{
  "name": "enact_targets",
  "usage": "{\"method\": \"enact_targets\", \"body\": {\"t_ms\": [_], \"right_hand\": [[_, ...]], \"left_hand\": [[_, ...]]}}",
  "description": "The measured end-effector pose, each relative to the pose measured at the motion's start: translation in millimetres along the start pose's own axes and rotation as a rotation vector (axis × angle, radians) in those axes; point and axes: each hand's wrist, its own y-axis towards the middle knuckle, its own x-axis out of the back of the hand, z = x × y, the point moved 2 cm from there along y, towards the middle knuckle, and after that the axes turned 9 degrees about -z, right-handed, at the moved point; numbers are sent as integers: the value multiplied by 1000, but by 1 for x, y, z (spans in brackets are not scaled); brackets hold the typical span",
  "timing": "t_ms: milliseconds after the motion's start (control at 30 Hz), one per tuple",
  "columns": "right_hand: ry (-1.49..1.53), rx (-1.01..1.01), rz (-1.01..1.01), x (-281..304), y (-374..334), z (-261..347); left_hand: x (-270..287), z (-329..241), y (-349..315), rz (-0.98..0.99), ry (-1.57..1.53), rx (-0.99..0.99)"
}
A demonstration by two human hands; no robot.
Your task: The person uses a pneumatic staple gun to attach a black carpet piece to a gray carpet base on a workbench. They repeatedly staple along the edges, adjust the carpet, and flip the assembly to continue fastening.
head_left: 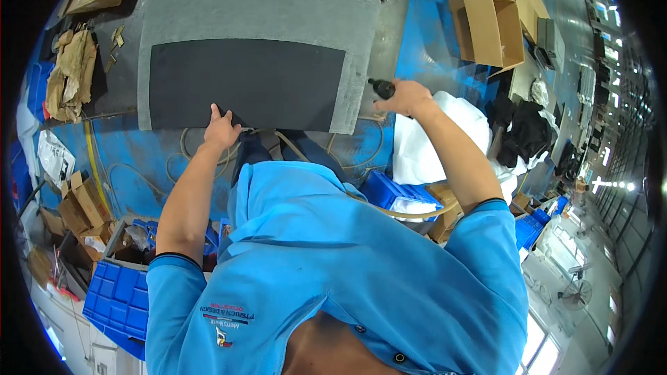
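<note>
— While the left hand (222, 128) is lying on the near edge of the black sheet (246, 83), how are its fingers standing?

— They are resting spread and flat, pressing on the sheet's lower edge; nothing is being pinched. The black sheet is lying flat on a larger grey felt panel (260, 10), which is covering the middle of the blue worktable (424, 35).

— And the right hand (406, 97)?

— It is closing around the grip of a dark handheld tool (382, 87), just beside the right edge of the grey panel. The tool's tip is pointing left, toward the panel; whether it is touching the panel cannot be told.

— What is lying around the work area?

— An open cardboard box (490, 28) is sitting at the far right of the table, well apart from the sheet. White cloth (445, 135) is lying near the right forearm, a pale hose (292, 146) is looping along the table's near edge, and blue plastic bins (121, 302) are standing at lower left.
</note>
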Motion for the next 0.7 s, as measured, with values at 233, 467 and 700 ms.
{"method": "enact_targets", "body": {"t_ms": [233,467,700], "right_hand": [[-101,-11,13,6,35,11],[-374,143,-4,13,67,30],[-273,72,72,42,53,30]], "left_hand": [[-11,10,7,-101,-3,-38],[-8,6,8,-30,-31,0],[-12,1,10,-65,-18,6]]}}
